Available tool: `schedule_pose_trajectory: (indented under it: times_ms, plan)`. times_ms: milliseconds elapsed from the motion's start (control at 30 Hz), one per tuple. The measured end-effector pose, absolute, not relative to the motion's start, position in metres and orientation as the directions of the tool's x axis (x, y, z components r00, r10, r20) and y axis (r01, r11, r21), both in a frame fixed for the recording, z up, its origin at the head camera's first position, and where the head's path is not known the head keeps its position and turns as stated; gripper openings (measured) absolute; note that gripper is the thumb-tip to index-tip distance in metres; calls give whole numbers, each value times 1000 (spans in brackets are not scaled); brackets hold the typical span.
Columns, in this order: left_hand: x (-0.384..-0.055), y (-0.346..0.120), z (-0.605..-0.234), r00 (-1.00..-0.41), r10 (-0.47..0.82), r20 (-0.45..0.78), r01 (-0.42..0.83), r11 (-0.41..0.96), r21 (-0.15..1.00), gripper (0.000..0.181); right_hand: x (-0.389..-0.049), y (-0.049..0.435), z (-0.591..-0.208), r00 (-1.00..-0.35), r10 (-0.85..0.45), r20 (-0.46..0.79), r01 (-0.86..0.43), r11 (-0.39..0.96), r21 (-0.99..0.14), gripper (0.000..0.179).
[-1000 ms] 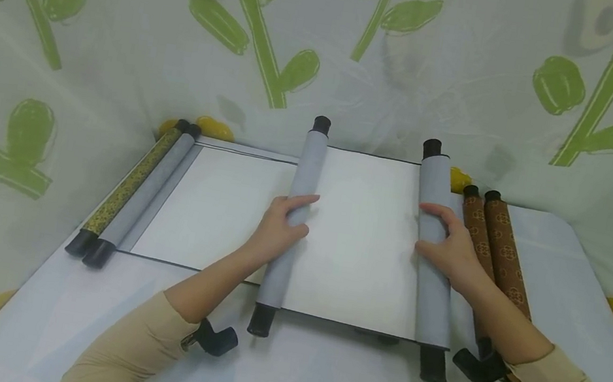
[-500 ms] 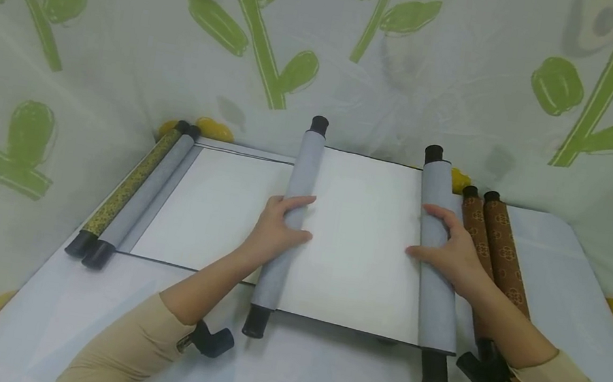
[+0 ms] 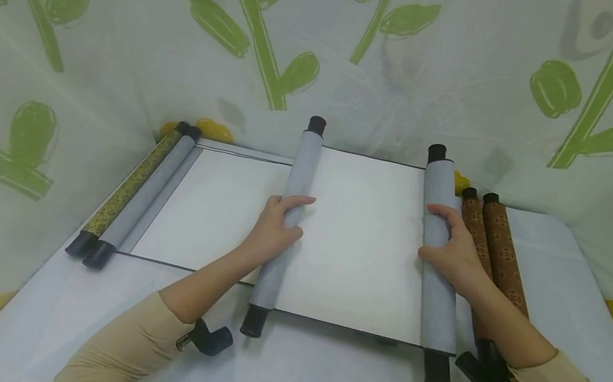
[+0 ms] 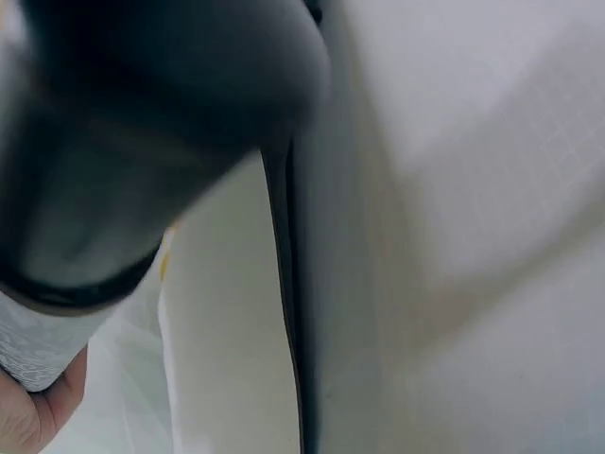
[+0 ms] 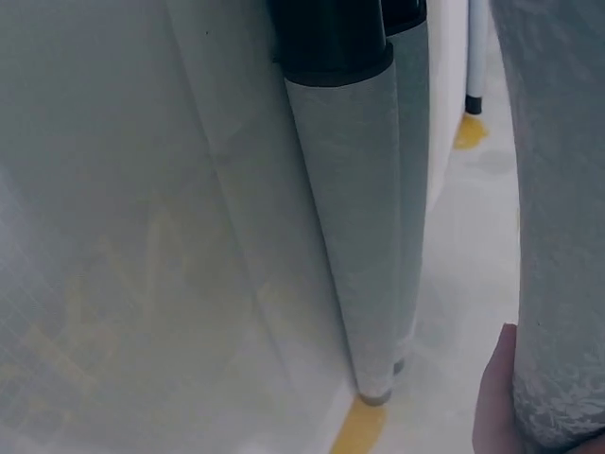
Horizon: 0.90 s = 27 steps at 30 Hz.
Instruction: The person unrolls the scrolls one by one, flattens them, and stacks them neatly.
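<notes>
A hanging scroll lies partly unrolled in the middle of the head view, its white paper (image 3: 360, 245) spread between two grey rolls with black end knobs. My left hand (image 3: 273, 229) grips the left roll (image 3: 269, 278) near its middle, thumb and forefinger reaching over it to the paper side. Around the right roll (image 3: 439, 316) my right hand (image 3: 460, 257) holds likewise, thumb and forefinger apart on its near side. In the left wrist view a black knob (image 4: 85, 208) looms close, with fingertips (image 4: 57, 407) below it. The right wrist view shows the held roll (image 5: 562, 236) at its right edge.
Under the held scroll's left side lies another open white scroll (image 3: 208, 209), ending in a grey roll (image 3: 145, 193). A yellow-green patterned roll (image 3: 131, 185) lies beside that. Two brown patterned rolls (image 3: 503, 247) lie right of my right hand. A curtain with green leaves (image 3: 406, 18) hangs behind.
The left roll has shifted slightly left and the right roll slightly right, so more white paper shows between them. My right thumb stretched onto the paper, then drew back to the roll.
</notes>
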<state>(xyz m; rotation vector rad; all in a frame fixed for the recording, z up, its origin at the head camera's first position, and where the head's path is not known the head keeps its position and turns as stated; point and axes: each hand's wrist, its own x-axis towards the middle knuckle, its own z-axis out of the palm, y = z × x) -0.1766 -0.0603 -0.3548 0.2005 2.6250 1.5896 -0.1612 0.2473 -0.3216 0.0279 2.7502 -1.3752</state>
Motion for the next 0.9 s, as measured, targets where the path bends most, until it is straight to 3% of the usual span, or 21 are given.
schedule_pose_trajectory:
  times_ms: [500,733,900]
  plan:
    - [-176,-72,-355,-985,168,-45,44,494,868,49,-160,257,-325,-995,-54,-87,37,602,-798,78]
    - [-183,-75,-354,-989,143,-49,32,519,854,56,-160,261,-323,-995,-55,-84,33,610,-792,89]
    - [-184,-78,-356,-987,158,-39,49,516,855,58,-160,262,-322,-993,-77,-84,23,584,-811,82]
